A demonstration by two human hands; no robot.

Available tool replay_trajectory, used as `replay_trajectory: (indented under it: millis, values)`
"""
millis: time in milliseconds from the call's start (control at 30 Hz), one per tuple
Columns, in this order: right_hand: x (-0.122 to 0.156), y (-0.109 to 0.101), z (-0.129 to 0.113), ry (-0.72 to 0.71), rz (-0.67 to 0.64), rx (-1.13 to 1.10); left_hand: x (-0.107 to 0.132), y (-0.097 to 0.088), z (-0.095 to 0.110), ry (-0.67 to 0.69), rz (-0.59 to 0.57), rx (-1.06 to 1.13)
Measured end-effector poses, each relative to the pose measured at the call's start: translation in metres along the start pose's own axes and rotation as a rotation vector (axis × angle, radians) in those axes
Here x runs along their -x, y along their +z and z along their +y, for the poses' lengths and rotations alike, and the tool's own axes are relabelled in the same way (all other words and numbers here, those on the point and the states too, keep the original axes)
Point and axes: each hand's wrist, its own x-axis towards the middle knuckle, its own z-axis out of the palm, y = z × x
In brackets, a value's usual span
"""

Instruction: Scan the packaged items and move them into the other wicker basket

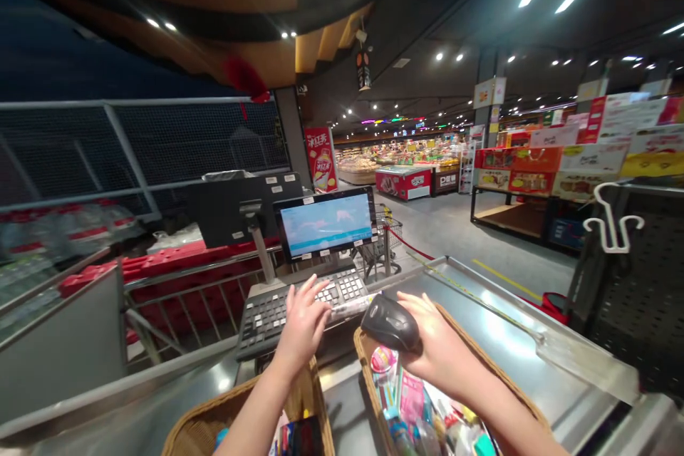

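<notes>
One left grip (303, 322) open above a checkout keyboard (264, 326), one right grip (435, 339) clamped on a black barcode scanner (389, 323) over a wicker basket (368, 359).

A lit checkout monitor (325, 223) stands before a red drink banner (321, 159).
</notes>
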Motion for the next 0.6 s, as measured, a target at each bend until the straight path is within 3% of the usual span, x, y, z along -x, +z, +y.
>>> replay_trajectory:
  millis: [200, 400, 600]
  values:
    - [-0.004, 0.011, -0.018, -0.049, -0.005, -0.010, 0.011, -0.024, -0.002, -0.022, 0.055, -0.028]
    - [-0.001, 0.009, -0.038, -0.078, -0.083, -0.039, 0.022, -0.035, -0.005, -0.041, 0.044, -0.038]
    - [0.002, 0.013, -0.047, -0.081, -0.071, -0.067, 0.036, -0.044, -0.010, -0.063, 0.034, -0.051]
